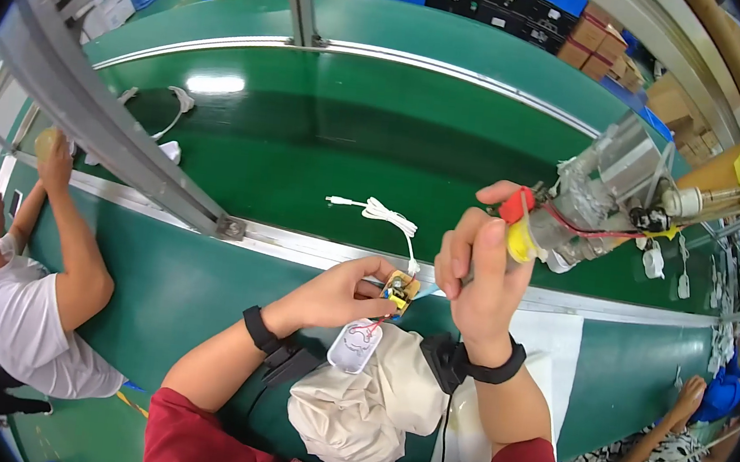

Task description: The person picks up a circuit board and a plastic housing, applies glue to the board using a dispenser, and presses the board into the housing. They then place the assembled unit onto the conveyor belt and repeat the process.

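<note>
One small board [400, 295] sits just below the frame's middle, pinched in our left hand [341, 293]; our right hand [483, 284], up and right, grips a blue stick [428, 290] slanting down toward it.

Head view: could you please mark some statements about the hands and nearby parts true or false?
1. The left hand holds a small circuit board. True.
2. The wires leading to the white casing are green. False: red wires lead to the white casing.
3. A bundled white cable lies on the green surface. True.
4. The right wrist is bare. False: the right hand has a black band at its wrist.
</note>
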Available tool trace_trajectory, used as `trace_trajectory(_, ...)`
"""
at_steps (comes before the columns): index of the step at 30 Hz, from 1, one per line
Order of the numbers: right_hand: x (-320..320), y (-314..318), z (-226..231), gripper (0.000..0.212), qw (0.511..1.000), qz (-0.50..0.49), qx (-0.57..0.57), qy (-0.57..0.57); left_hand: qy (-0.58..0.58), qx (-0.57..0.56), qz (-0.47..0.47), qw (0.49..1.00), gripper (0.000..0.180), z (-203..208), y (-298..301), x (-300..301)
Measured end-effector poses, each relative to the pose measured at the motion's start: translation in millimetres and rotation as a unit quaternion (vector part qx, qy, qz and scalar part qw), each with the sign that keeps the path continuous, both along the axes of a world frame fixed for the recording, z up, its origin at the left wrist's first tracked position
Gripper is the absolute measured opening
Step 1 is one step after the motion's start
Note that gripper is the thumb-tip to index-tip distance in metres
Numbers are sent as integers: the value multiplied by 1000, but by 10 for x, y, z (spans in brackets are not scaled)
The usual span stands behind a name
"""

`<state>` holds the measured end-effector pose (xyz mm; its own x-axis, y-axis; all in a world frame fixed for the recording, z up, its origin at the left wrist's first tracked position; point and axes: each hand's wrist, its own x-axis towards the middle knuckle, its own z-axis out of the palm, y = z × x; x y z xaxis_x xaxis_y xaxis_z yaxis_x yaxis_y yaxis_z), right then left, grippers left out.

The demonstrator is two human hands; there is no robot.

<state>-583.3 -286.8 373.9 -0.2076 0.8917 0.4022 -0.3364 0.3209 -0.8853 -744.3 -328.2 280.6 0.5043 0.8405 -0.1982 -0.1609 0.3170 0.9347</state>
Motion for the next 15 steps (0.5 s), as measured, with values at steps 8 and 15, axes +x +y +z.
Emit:
trace_trajectory(8,-46,-15,-46,36,1000,-16,-27,3,-56,34,-38,997,38,-90,-38,11)
trace_trajectory(15,-198,5,-116,34,1000,-13,-11,-4,-56,62,-25,996,39,-126,-22,-79)
